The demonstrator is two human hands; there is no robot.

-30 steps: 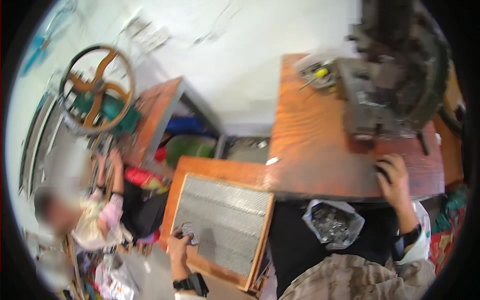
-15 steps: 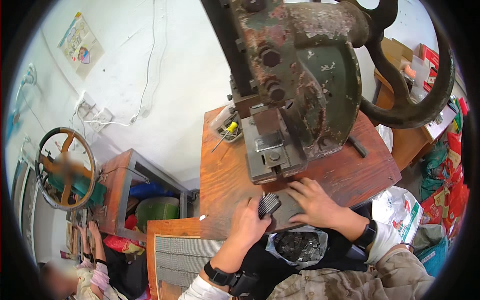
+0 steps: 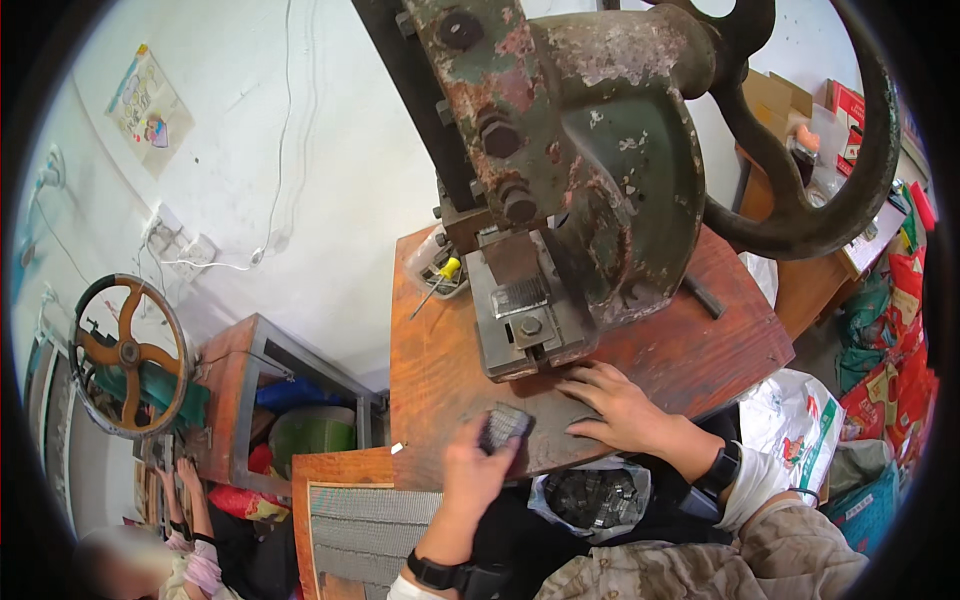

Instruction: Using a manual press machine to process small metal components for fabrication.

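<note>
My left hand (image 3: pixel 468 470) is closed around a small bundle of dark, ribbed metal pieces (image 3: pixel 507 427), holding it just over the front of the wooden tabletop (image 3: pixel 440 370). To its right, my right hand (image 3: pixel 622 412) lies low over the tabletop with fingers spread, and I see nothing in it. Its fingertips are close to the front of the base of a green, worn hand press (image 3: pixel 640 180). A flat ribbed metal plate (image 3: pixel 520 296) sits in the press's bolted die (image 3: pixel 530 328). Below the table edge, a clear plastic bag (image 3: pixel 643 490) holds many small dark metal pieces (image 3: pixel 590 498).
A yellow-handled screwdriver (image 3: pixel 448 270) leans on a plastic tub (image 3: pixel 415 262) left of the press. A metal bar (image 3: pixel 704 297) lies to its right, below the big handwheel (image 3: pixel 800 235). At far left another person's hands (image 3: pixel 188 478) are near a second wheel (image 3: pixel 128 352).
My left hand has drawn slightly back and left from the press, and the metal bundle has turned in its grip. My right hand stays by the base. The whole view has shifted a little.
</note>
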